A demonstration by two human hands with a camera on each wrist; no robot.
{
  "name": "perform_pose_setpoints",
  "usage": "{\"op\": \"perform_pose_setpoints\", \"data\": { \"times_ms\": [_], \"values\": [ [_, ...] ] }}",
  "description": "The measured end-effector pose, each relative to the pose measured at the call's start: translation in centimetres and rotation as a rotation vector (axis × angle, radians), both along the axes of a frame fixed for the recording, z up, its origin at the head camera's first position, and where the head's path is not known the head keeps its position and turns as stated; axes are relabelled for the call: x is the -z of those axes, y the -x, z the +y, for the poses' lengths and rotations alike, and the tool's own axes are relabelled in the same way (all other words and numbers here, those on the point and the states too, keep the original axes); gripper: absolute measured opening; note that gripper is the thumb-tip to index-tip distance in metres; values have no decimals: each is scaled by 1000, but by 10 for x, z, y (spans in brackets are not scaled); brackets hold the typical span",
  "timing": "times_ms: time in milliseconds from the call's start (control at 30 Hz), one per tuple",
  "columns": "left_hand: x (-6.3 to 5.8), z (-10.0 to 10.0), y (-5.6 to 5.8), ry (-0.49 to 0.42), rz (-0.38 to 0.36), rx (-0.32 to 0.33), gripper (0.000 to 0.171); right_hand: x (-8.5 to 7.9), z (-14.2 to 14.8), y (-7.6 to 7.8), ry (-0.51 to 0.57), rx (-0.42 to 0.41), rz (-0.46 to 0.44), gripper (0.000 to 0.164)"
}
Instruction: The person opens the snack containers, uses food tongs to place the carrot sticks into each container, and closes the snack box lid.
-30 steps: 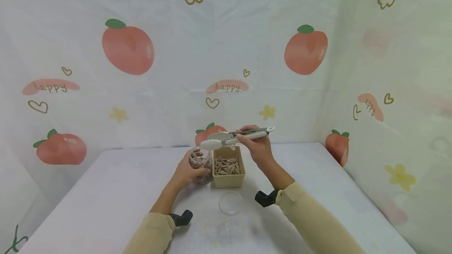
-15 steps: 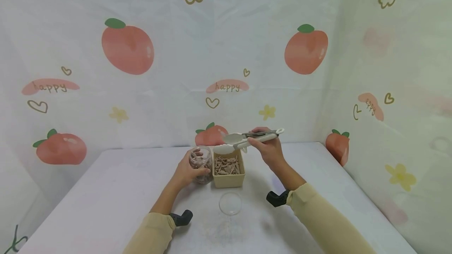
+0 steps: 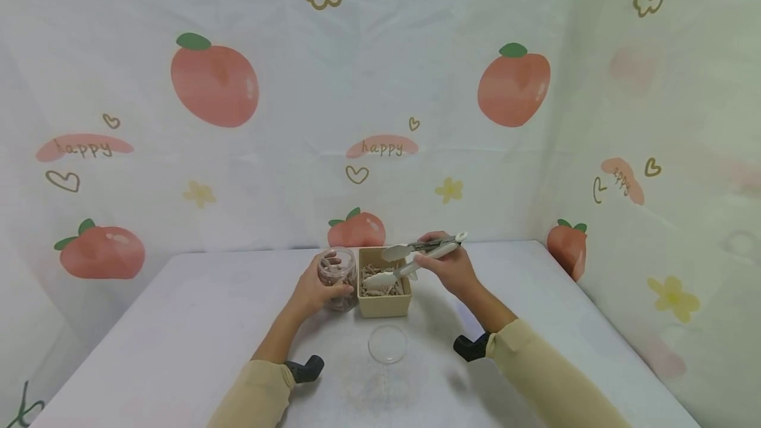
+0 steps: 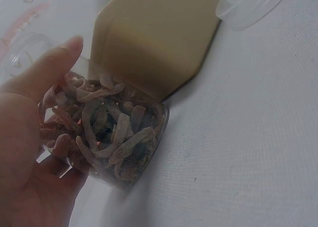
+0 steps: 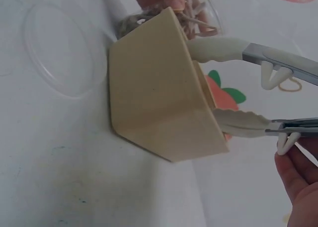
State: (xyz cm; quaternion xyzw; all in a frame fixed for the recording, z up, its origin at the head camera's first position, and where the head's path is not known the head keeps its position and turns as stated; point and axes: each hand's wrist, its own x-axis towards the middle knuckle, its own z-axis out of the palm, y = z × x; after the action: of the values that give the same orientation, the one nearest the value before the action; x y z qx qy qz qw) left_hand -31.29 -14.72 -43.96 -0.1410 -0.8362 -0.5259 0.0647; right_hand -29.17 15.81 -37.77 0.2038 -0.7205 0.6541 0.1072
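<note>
My left hand [image 3: 310,288] grips a clear round jar [image 3: 340,277], open at the top, with its thumb on the near side. Greyish-brown dried strips [image 4: 124,132] show through the jar's wall. Beside it, on the right, stands a beige square box [image 3: 384,308] holding similar strips [image 3: 370,271]. My right hand [image 3: 453,271] holds kitchen tongs [image 3: 380,280] with pale scalloped tips and grey metal arms. The tongs' tips are spread apart and dip below the box's rim, low over the strips, with nothing visible between them.
A clear round lid [image 3: 388,344] lies flat on the white tabletop [image 3: 208,335], in front of the box. Behind the table hangs a white printed cloth [image 3: 285,177], and another covers the right side. Both wrists wear black camera mounts [image 3: 472,347].
My right hand first shifted rightward with the tongs, then came down, bringing the tips from above the box to inside it. The left hand and jar have stayed in place.
</note>
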Motion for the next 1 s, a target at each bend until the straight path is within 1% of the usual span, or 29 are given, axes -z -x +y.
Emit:
{"op": "perform_pose_setpoints", "data": {
  "times_ms": [67,167,300,400,467,633,767,1000],
  "values": [
    [0,0,0,-2,-6,-2,89,0,-1,-2,-30,-1,-23,40],
    [0,-1,0,-4,-8,-5,90,-5,-5,-9,-90,2,-28,40],
    [1,0,1,-1,2,-7,90,-11,-12,-18,-171,15,2,40],
    [2,0,1,0,3,-9,90,-11,-14,-18,-215,32,19,41],
    [2,1,1,-3,1,-6,90,-10,-15,-17,-226,37,22,41],
    [1,1,0,-18,-6,-3,90,-10,-15,-14,-203,23,-18,40],
    [0,2,-1,-16,-4,-7,90,-8,-17,-9,-221,40,-30,38],
    [0,1,-1,-19,-3,2,89,13,-19,16,-245,97,-17,39]
  ]
}}
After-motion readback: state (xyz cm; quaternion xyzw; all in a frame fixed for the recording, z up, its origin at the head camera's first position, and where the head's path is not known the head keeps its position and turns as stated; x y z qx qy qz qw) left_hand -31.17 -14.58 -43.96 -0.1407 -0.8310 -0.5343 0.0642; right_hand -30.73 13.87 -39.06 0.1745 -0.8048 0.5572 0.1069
